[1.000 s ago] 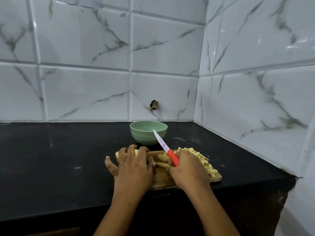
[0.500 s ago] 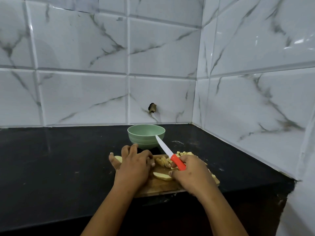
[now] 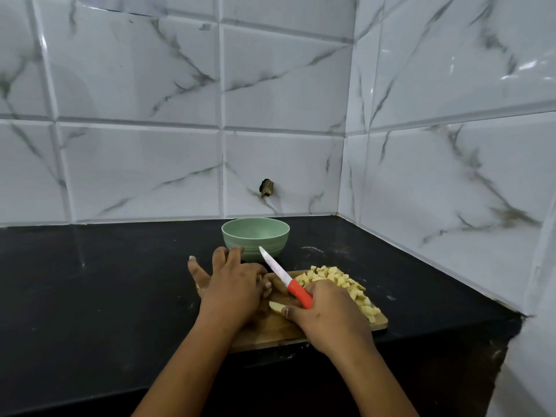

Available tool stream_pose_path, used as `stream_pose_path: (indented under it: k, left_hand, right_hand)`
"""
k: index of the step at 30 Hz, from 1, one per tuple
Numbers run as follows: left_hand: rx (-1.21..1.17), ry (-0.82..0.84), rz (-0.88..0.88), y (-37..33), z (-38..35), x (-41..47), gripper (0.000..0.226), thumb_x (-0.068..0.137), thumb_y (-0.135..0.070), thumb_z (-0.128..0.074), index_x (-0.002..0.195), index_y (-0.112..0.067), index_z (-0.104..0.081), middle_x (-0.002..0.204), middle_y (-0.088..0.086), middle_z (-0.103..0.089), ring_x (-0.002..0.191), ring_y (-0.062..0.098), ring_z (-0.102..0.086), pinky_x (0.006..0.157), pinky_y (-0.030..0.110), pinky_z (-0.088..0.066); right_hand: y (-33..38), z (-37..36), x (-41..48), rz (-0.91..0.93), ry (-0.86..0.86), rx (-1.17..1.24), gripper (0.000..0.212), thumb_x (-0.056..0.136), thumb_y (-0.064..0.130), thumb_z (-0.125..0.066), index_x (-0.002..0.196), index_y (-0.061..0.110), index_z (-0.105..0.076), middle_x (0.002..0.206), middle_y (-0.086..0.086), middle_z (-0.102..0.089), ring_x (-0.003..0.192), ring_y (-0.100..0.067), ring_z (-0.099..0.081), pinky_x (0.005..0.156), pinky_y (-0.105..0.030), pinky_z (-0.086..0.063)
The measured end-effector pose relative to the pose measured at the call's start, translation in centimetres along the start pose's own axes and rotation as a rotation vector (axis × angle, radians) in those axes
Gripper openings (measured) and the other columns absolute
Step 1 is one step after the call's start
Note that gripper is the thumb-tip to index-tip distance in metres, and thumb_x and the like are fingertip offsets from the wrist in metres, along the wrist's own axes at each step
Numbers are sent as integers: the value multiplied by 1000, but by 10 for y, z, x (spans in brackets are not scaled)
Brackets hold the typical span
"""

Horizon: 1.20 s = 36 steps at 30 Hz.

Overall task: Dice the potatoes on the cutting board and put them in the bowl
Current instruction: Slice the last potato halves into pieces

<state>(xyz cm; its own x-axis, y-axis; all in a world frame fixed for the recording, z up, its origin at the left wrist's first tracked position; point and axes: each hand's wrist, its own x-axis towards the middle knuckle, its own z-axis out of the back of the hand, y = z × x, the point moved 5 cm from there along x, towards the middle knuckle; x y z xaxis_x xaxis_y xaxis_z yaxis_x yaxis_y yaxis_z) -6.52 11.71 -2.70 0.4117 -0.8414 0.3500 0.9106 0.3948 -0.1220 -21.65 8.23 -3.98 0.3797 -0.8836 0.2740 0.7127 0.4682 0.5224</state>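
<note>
A wooden cutting board [image 3: 270, 329] lies at the counter's front edge. A heap of diced potato [image 3: 340, 284] covers its right side. My right hand [image 3: 328, 314] grips a knife [image 3: 284, 278] by its red handle, white blade pointing up and left toward the bowl. Its thumb touches a potato slice [image 3: 275, 307] on the board. My left hand [image 3: 231, 284] lies palm down over the board's left part, fingers spread and reaching toward the bowl; what it covers is hidden. The green bowl [image 3: 255, 237] stands just behind the board.
The black counter [image 3: 105, 281] runs left and behind the board. White marble-look tiled walls [image 3: 451, 176] close the back and right side, meeting in a corner. A small dark hole [image 3: 266, 188] marks the back wall above the bowl.
The board and my hands look closer to the bowl than before. My right hand drew back toward the near edge with the knife, uncovering more of the diced heap. A potato slice now shows between my hands.
</note>
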Motion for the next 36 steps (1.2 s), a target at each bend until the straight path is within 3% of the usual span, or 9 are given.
stream_pose_path:
  k: [6,13,21,27,32,36]
  left_hand:
    - [31,30,-96,-14,5,8,34,97,-45,-39,130,-46,-48,147,-4,-29,137,22,-15,104,68,8]
    - [55,93,-130,-20,-4,19,29,92,-50,-48,119,-42,-58,127,-13,-52,125,21,-31,106,68,1]
    - [130,-41,-81,-18,9,18,21,93,-42,-50,106,-30,-62,117,-8,-53,127,19,-34,108,66,4]
    - [-10,-67,-80,-14,13,16,18,95,-34,-48,105,-31,-63,118,-12,-55,125,18,-34,110,63,4]
    - [-60,37,-65,-6,16,1,24,95,-31,-48,113,-38,-62,126,-13,-52,126,18,-32,107,57,-2]
    - [-70,6,-77,-8,11,-19,22,94,-42,-49,110,-42,-63,129,-21,-48,126,14,-31,104,55,4]
  right_hand:
    - [-5,5,4,-1,-85,30,30,86,53,-61,96,26,-58,83,8,-56,73,-11,-57,61,-26,-47]
    - [-6,4,1,-28,-18,79,46,69,64,-71,90,25,-57,76,9,-52,70,-11,-54,58,-27,-43]
    - [-4,6,-2,-53,-58,-23,44,75,64,-66,96,26,-58,87,9,-58,78,-12,-58,58,-26,-43]
    - [2,3,-4,-43,-104,-89,43,78,63,-63,99,26,-57,90,7,-60,79,-14,-59,62,-28,-46]
    - [-3,2,-2,-29,-67,-47,41,79,62,-63,100,27,-59,88,8,-59,79,-12,-59,63,-28,-49]
    - [-3,2,-1,-21,-24,-58,35,82,55,-64,103,27,-59,93,8,-59,84,-13,-60,72,-31,-53]
